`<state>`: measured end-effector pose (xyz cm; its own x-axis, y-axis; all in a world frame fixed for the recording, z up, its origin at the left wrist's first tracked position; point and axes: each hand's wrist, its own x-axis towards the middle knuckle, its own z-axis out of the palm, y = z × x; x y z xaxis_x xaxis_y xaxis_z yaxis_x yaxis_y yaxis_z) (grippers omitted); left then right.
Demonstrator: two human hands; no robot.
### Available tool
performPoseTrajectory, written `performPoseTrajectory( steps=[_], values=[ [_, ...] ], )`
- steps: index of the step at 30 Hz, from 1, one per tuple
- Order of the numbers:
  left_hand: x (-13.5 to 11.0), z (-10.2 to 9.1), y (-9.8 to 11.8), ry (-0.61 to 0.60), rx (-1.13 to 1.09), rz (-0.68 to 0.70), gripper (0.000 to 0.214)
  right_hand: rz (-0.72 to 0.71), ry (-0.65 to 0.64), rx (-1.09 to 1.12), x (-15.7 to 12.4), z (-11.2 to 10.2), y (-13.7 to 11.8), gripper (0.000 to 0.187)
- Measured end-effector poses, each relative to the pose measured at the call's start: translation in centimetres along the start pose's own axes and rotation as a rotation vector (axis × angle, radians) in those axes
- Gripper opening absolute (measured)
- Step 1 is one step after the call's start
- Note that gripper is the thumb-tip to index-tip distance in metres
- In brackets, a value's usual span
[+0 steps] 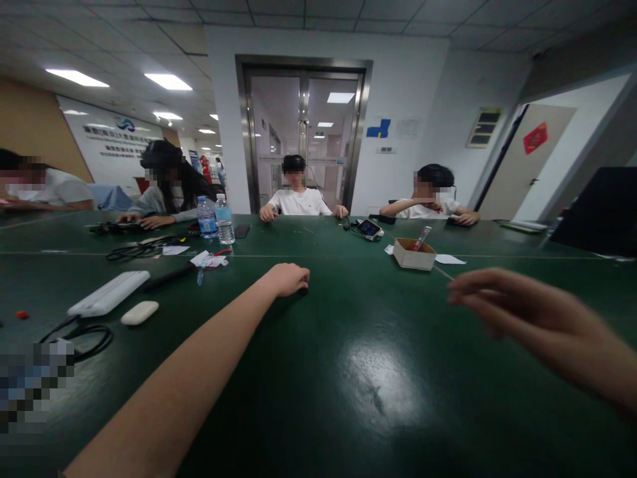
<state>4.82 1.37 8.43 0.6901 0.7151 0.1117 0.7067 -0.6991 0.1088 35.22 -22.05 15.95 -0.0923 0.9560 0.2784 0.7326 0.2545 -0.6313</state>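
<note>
My left hand [288, 279] rests on the green tabletop with its fingers curled down. Something small and dark shows under its fingertips, too hidden to name. Blurred by motion, my right hand [527, 312] hovers above the table on the right, thumb and fingers pinched together. A thin pale stick [442, 272] juts from that pinch toward a small open cardboard box [414, 257]. Inside the box stands a clear tube [423, 236] with red on it, leaning to the right.
On the left lie a white power bank [110, 293], a white oval case [140, 313] and black cables [137, 249]. Two water bottles [225, 220] stand farther back. A small device with a screen [369, 229] sits beyond the box. Several people sit around the table.
</note>
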Motion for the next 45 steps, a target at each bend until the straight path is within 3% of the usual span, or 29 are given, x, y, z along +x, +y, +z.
performPoseTrajectory(
  steps=[3,5,8,11,15,20,29,36,45],
  values=[
    [0.6,1.2,0.2,0.079,-0.148,-0.032,0.020,-0.130,-0.308,-0.037,6.8,5.0,-0.9,0.011],
    [0.7,2.7,0.1,0.132,-0.303,-0.102,0.022,-0.140,-0.412,-0.004,10.9,8.6,-0.7,0.008],
    [0.7,5.2,-0.7,0.231,-0.573,-0.209,0.024,0.046,-0.445,0.148,15.6,13.7,0.5,0.017],
    [0.6,6.9,-1.9,0.279,-0.742,-0.210,0.023,0.199,-0.461,0.332,18.6,18.0,1.4,0.029],
    [0.9,7.8,-3.1,0.320,-0.835,-0.202,0.021,0.220,-0.394,0.542,20.4,21.7,2.1,0.014],
    [1.4,8.2,-3.2,0.337,-0.964,-0.184,0.018,0.202,-0.202,0.787,20.2,22.8,3.9,0.014],
    [0.9,7.4,-2.5,0.338,-1.053,-0.208,0.020,0.259,-0.125,0.965,20.0,22.6,4.3,0.026],
    [0.6,6.8,-2.3,0.319,-0.972,-0.256,0.036,0.241,-0.129,1.025,19.9,22.6,4.4,0.023],
    [0.6,6.9,-2.2,0.335,-0.970,-0.248,0.038,0.252,-0.159,1.068,19.9,22.5,4.6,0.015]
  ],
)
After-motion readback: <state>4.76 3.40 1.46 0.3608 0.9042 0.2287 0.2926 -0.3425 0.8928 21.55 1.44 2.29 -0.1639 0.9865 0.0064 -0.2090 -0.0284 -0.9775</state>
